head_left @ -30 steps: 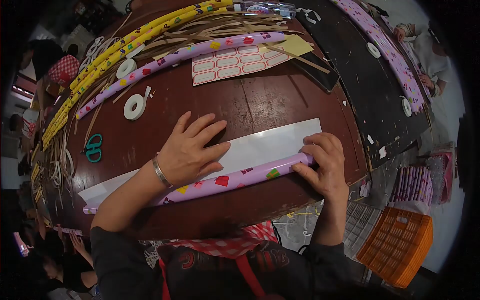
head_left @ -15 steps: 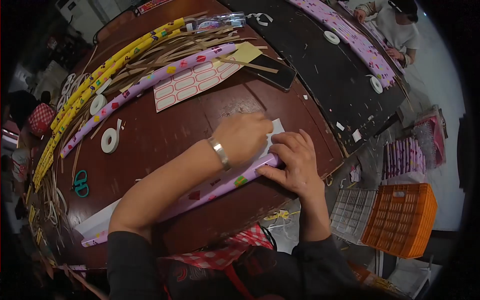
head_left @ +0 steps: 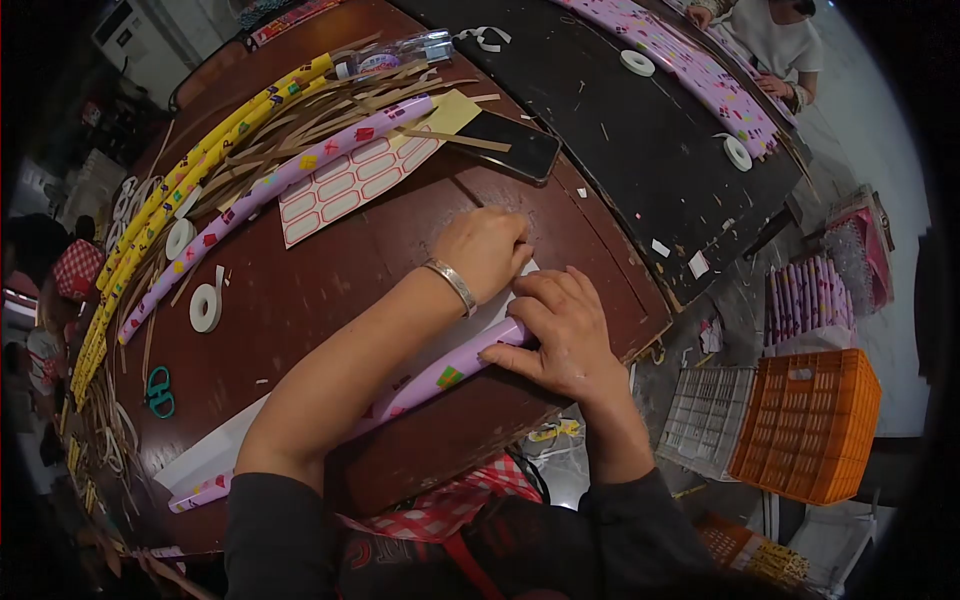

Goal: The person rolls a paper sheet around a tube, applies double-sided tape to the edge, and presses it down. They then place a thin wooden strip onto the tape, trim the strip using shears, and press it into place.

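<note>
On the red-brown table lies a partly rolled sheet of lilac wrapping paper (head_left: 462,366) with gift-box prints, its white underside showing along the far edge. My right hand (head_left: 562,330) grips the right end of the roll, thumb on the near side and fingers over the far side. My left hand (head_left: 482,252), with a metal bracelet at the wrist, is closed with curled fingers beside the paper's far right corner. Anything between those fingertips is too hidden to name. My left forearm crosses over the roll and covers part of it.
Beyond are a finished lilac roll (head_left: 290,182), yellow rolls (head_left: 205,150), a label sheet (head_left: 350,188), a phone (head_left: 515,145) and white tape (head_left: 206,304). Teal scissors (head_left: 159,392) lie left. An orange crate (head_left: 808,425) stands right; a person (head_left: 775,45) works at the black table (head_left: 640,150).
The view has shifted, so most table items appear further left. My left hand's fingertips show more plainly at the paper's far corner; my right hand still holds the roll's end.
</note>
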Demonstrator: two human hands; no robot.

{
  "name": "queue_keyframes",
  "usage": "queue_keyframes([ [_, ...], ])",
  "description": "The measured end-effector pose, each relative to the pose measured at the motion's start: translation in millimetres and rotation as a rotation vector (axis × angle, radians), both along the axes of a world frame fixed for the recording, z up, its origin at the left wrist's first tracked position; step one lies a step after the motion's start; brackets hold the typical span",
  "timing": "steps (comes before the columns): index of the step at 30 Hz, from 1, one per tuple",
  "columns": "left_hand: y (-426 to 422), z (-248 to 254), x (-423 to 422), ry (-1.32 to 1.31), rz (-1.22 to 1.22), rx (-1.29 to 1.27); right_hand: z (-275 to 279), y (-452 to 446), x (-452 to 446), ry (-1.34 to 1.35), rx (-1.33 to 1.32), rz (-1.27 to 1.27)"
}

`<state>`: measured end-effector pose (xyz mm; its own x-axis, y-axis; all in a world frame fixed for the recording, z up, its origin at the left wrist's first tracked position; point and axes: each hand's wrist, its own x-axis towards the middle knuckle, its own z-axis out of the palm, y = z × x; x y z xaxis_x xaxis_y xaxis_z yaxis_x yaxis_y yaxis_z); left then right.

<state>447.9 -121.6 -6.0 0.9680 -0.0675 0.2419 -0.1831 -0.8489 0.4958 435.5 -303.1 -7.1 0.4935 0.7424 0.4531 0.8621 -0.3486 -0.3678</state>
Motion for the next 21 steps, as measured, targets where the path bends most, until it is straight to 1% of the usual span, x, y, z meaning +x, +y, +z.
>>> queue_keyframes([
  [5, -3, -8, -4, -0.073, 0.006, 0.002, 0, 1, 0, 0.000, 0.003, -0.001],
  [7, -5, -8, -6, -0.095, 0.010, 0.052, 0, 1, 1, 0.014, 0.004, 0.011],
  [13, -5, -14, -7, -0.172, -0.015, 0.042, -2, 1, 0, 0.027, 0.022, 0.018],
  [16, -3, -15, -7, -0.175, -0.034, 0.022, -1, 1, 1, 0.055, 0.022, 0.026],
  [18, -2, -15, -6, -0.171, -0.029, 0.015, 0, 1, 3, -0.005, 0.049, 0.042],
  [21, -2, -16, -5, -0.161, -0.013, 0.004, 1, 1, 3, 0.008, 0.057, 0.048],
])
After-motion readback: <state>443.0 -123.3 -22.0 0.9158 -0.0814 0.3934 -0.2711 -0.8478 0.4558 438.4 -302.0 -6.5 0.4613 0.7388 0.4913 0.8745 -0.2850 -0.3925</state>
